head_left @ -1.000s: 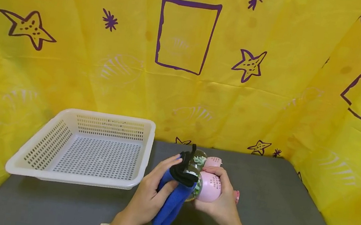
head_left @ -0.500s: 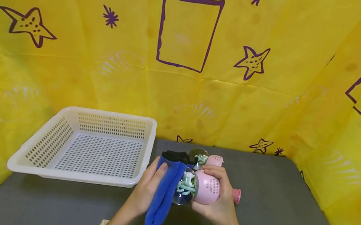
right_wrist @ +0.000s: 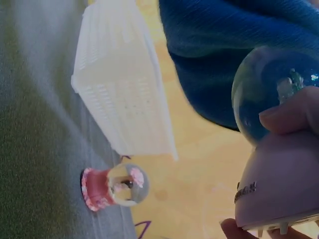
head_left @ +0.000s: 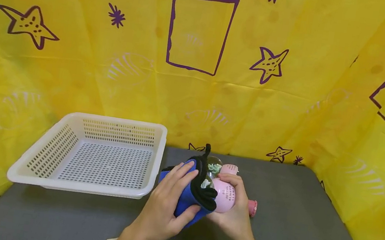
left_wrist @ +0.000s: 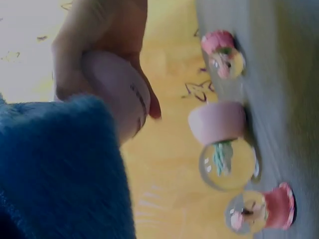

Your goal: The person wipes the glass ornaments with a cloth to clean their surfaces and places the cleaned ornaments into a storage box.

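My right hand point(head_left: 236, 216) grips a snow globe by its pale pink lettered base point(head_left: 224, 196), off the table. The globe lies tilted, its clear dome point(right_wrist: 254, 94) pointing toward my left hand. My left hand point(head_left: 161, 210) holds a blue cloth point(head_left: 186, 199) with black edging, fingers spread over it and thumb below. Folded cloth covers most of the dome in the head view. White and green figures show inside the glass in the right wrist view. My left fingertips are out of sight in both wrist views.
A white perforated basket point(head_left: 154, 164) stands on the grey table point(head_left: 292, 224) at the left. Behind my right hand stands another pale pink snow globe point(left_wrist: 217, 122). Two smaller globes with darker pink bases, one point(left_wrist: 227, 64) and another point(left_wrist: 279, 206), flank it.
The cloth hung flat beside the dome half a second ago; now it folds over the dome. My left hand has turned its back upward. My right hand keeps its grip nearly in place.
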{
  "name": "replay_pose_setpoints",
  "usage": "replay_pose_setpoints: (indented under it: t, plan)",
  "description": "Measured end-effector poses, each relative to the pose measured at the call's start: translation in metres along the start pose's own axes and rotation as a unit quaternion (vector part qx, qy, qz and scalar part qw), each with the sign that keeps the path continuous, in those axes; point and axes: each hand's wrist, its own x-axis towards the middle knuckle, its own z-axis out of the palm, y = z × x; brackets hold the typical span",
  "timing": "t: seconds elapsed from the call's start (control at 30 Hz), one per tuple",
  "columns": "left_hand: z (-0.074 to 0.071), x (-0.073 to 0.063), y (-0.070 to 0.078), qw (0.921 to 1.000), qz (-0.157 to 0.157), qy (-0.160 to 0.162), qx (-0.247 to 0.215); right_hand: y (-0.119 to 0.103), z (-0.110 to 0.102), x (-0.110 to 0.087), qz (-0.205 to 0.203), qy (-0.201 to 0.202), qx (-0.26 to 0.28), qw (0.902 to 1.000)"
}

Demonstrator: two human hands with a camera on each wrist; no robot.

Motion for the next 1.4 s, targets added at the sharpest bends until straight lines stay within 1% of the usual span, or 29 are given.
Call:
replay_pose_setpoints:
  t: [0.07, 0.1, 0.13, 0.2, 0.27, 0.33, 0.4, 0.47, 0.53, 0.6, 0.67, 0.7, 0.77, 0.9, 0.93, 1.0, 1.03, 1.07, 1.17, 1.2, 1.27, 1.4]
  plan:
    - [0.000, 0.000, -0.001, 0.9995, 0.024, 0.000, 0.019, 0.001, 0.000, 0.000, -0.005, -0.002, -0.005, 1.0000]
    - [0.000, 0.000, -0.002, 0.9993, 0.030, 0.002, 0.022, 0.001, 0.001, 0.000, -0.007, -0.004, -0.006, 0.9999]
    - [0.000, 0.000, -0.002, 0.9992, 0.032, 0.005, 0.021, 0.001, 0.001, -0.001, -0.010, -0.006, -0.006, 0.9999]
    - [0.001, -0.001, -0.003, 0.9995, 0.026, 0.014, 0.009, 0.000, 0.001, -0.001, -0.018, -0.010, -0.006, 0.9998]
    - [0.002, -0.001, -0.004, 0.9996, 0.008, 0.022, -0.012, -0.001, 0.002, 0.000, -0.023, -0.015, -0.001, 0.9996]
    - [0.001, -0.001, -0.005, 0.9988, -0.017, 0.025, -0.037, -0.003, 0.003, 0.000, -0.033, -0.020, 0.001, 0.9992]
    - [-0.001, -0.001, -0.006, 0.9967, -0.043, 0.023, -0.065, -0.004, 0.003, 0.000, -0.048, -0.024, 0.000, 0.9986]
    - [-0.003, 0.000, -0.006, 0.9927, -0.071, 0.014, -0.096, -0.005, 0.004, 0.000, -0.066, -0.026, 0.001, 0.9975]
    - [-0.006, 0.001, -0.007, 0.9858, -0.099, 0.003, -0.136, -0.006, 0.004, 0.001, -0.086, -0.026, 0.004, 0.9959]
    - [-0.008, 0.001, -0.008, 0.9737, -0.133, -0.010, -0.185, -0.006, 0.004, 0.001, -0.106, -0.024, 0.010, 0.9940]
    - [-0.010, 0.002, -0.010, 0.9582, -0.166, -0.022, -0.232, -0.005, 0.005, 0.002, -0.120, -0.022, 0.019, 0.9923]
    - [-0.011, 0.002, -0.012, 0.9478, -0.189, -0.028, -0.255, -0.005, 0.005, 0.002, -0.127, -0.021, 0.023, 0.9914]
    - [-0.012, 0.003, -0.015, 0.9239, -0.227, -0.042, -0.305, -0.003, 0.004, 0.003, -0.138, -0.020, 0.030, 0.9898]
    - [-0.013, 0.002, -0.018, 0.8786, -0.296, -0.065, -0.369, -0.002, 0.004, 0.004, -0.145, -0.012, 0.031, 0.9888]
    - [-0.012, 0.002, -0.018, 0.8714, -0.305, -0.070, -0.378, -0.002, 0.004, 0.005, -0.144, -0.008, 0.030, 0.9891]
    - [-0.011, 0.002, -0.018, 0.8646, -0.317, -0.076, -0.382, -0.002, 0.003, 0.005, -0.135, 0.000, 0.025, 0.9906]
    - [-0.010, 0.001, -0.017, 0.8647, -0.316, -0.079, -0.382, -0.003, 0.003, 0.005, -0.128, 0.004, 0.023, 0.9915]
    - [-0.010, 0.001, -0.017, 0.8674, -0.312, -0.079, -0.379, -0.003, 0.003, 0.005, -0.119, 0.007, 0.021, 0.9926]
    - [-0.008, -0.001, -0.016, 0.8837, -0.277, -0.080, -0.368, -0.005, 0.001, 0.004, -0.082, 0.016, 0.013, 0.9964]
    - [-0.008, -0.001, -0.016, 0.8885, -0.264, -0.081, -0.367, -0.006, 0.001, 0.003, -0.064, 0.018, 0.009, 0.9978]
    - [-0.008, -0.001, -0.015, 0.8974, -0.247, -0.083, -0.356, -0.008, -0.001, 0.003, -0.024, 0.018, 0.000, 0.9995]
    - [-0.005, -0.001, -0.013, 0.9127, -0.237, -0.096, -0.319, -0.011, -0.004, 0.003, 0.059, 0.012, -0.018, 0.9980]
